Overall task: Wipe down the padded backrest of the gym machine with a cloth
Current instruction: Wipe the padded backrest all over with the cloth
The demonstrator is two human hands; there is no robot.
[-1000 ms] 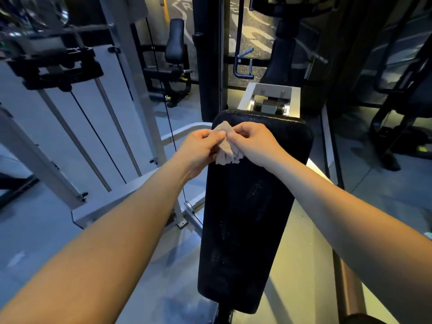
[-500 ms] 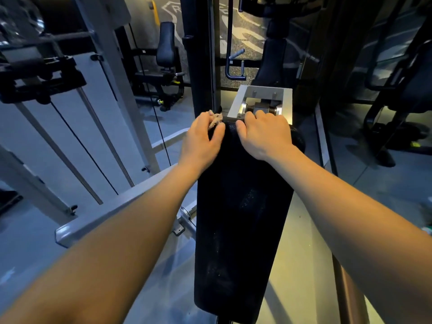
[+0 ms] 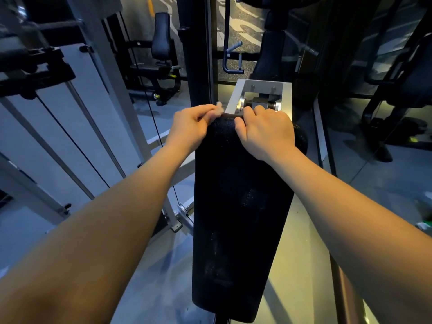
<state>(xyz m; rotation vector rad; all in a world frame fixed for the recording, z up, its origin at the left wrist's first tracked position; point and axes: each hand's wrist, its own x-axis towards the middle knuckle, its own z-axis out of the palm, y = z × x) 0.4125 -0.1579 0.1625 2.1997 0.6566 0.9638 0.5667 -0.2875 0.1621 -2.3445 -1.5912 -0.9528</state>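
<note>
The backrest (image 3: 240, 206) runs lengthwise away from you; your left hand (image 3: 194, 129) pinches the cloth (image 3: 218, 107), your right hand (image 3: 266, 134) grips its far edge.

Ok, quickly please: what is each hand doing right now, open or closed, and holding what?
Left hand: closed, pinches the cloth at the backrest top.
Right hand: closed, fingers curled over the backrest's top edge.

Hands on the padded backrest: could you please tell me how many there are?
2. The left hand grips the cloth at the top left corner of the backrest; the right hand curls over its top edge, beside the left hand.
</note>
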